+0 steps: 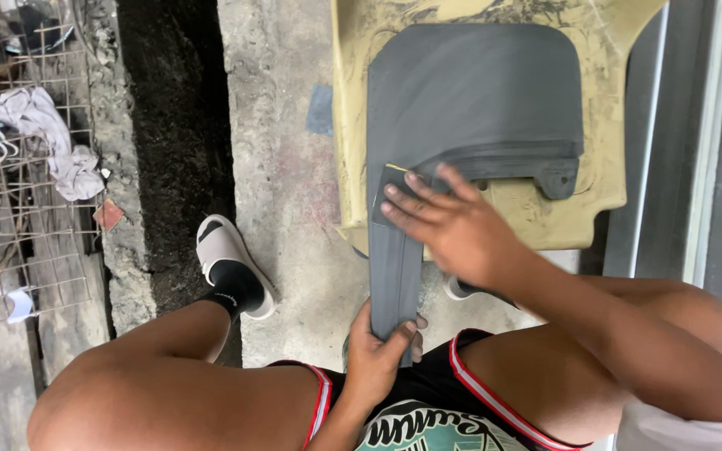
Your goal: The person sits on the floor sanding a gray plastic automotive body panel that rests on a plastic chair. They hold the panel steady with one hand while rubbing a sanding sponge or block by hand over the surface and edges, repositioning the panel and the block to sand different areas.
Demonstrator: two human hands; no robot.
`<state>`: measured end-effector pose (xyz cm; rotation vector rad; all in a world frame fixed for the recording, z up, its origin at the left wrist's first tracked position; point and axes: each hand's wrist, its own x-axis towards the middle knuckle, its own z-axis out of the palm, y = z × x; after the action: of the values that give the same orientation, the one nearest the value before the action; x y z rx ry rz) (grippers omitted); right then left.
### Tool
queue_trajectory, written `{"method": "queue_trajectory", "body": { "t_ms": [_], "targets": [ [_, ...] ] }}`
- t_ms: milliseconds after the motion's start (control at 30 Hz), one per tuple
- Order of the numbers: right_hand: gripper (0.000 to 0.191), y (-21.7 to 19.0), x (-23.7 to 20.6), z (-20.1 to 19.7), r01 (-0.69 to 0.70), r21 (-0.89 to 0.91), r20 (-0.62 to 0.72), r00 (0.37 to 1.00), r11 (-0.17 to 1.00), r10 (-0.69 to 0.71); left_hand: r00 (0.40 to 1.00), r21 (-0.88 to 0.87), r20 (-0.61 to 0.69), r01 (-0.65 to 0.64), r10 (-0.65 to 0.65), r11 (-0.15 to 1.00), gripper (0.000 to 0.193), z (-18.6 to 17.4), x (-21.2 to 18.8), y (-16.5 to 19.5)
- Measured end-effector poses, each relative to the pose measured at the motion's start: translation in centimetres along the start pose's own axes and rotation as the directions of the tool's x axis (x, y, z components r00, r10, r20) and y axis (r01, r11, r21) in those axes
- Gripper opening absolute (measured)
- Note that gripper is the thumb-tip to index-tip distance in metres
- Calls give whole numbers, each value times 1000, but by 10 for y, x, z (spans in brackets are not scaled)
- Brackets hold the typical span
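Seen from above, a seated person's bare knees and black shorts with red and white trim (428, 401) fill the bottom of the view. Between the knees, the left hand (378, 355) is clenched around the lower end of a grey primed car body panel (478, 100), fingers wrapped over its edge. This panel has a long narrow leg that runs from the lap straight away from the person, then widens into a broad rounded slab at the far end; its long axis points near to far.

Just beyond, the right hand (453, 230) lies flat, fingers spread, pressing a small dark piece of sandpaper (390, 188) against the panel where the narrow leg meets the wide part. It presses rather than closes round anything.

The panel looks evenly matt grey, with faint rub streaks on the wide part. Judging by this, much of the surface is already smoothed, and the sanding is now at the leg and the step.

The wide end rests on a yellow, dust-caked plastic chair (603, 167) on the concrete floor (277, 167). To the left, a foot in a white slide sandal (227, 259), then a wire mesh (27, 217) with rags.
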<state>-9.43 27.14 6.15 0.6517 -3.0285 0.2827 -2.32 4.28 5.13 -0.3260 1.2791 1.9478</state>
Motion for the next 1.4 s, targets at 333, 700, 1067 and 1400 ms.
{"method": "queue_trajectory", "body": {
  "t_ms": [333,700,1067,1400],
  "targets": [
    [42,97,-12,-43,-712,-315,159,612,627,775,999,8,30,-27,26,1000,26,-2,1,1],
    [50,-3,9,-21,-60,-102,-82,995,993,52,999,-6,39,-33,33,999,22,0,-1,-1],
    [35,66,-30,-91,-544,13,206,822,839,531,1000,16,15,-11,10,1000,26,1,0,2],
    [25,76,-22,-86,-299,73,229,934,951,276,1000,27,0,18,-18,999,24,4,1,4]
  ]
}}
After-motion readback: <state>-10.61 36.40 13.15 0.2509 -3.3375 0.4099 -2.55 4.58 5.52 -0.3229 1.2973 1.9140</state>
